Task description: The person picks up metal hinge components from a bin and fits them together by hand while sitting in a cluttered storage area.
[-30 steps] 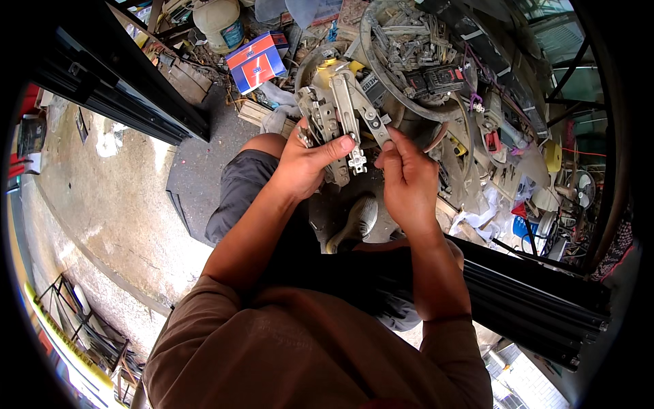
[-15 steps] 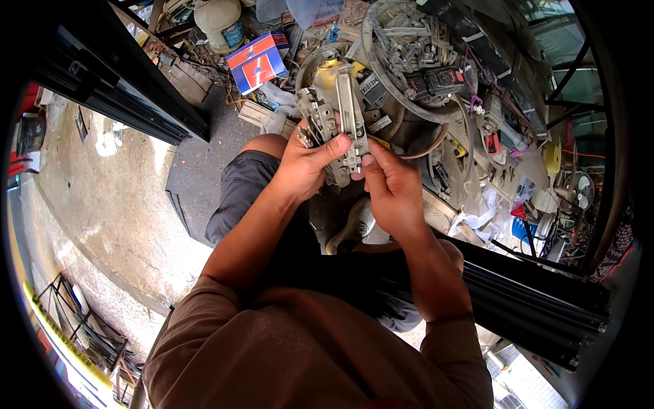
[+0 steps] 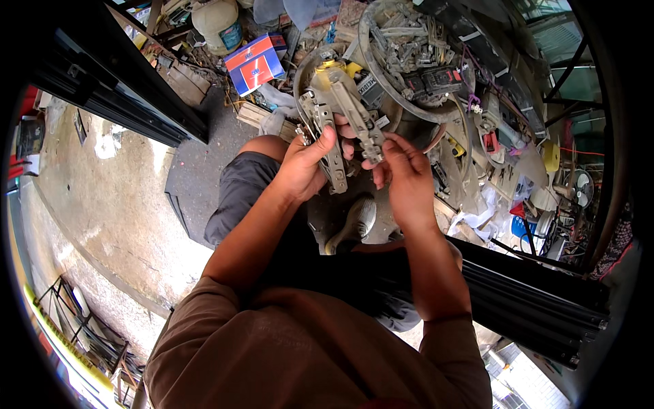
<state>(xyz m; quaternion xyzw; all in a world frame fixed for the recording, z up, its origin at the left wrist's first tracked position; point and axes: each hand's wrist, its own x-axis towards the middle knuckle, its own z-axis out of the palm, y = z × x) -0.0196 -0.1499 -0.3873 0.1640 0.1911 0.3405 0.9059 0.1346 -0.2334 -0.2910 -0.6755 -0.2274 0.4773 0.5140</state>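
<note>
**A:** What is being held, and where?

**B:** A person seated above a cluttered floor holds a grey metal mechanism (image 3: pixel 338 112) up in front of their knees. It looks like stamped plates, levers and a flat arm riveted together, dusty and worn. The left hand (image 3: pixel 304 167) has its grip clenched around the lower left plate, thumb pressed up along the edge. The right hand (image 3: pixel 403 178) pinches the longer arm from the right side, fingertips (image 3: pixel 383 146) closed on it.

**A:** How would it handle?

**B:** Judging by the look, stiff and fairly heavy for its size, with hard, possibly sharp stamped edges. The jointed parts may swing, so a finger could get nipped between them. Grime could make it a little slick. The flat plates and the straight arm seem the safest places to take hold, away from the pivots.

**A:** What lies around it?

**B:** Behind it, a round basin (image 3: pixel 381 82) heaped with similar grey parts. To the left, a red and blue box (image 3: pixel 255 63) and a pale plastic jug (image 3: pixel 218 24). Black metal rails (image 3: pixel 531 293) cross at lower right.
</note>
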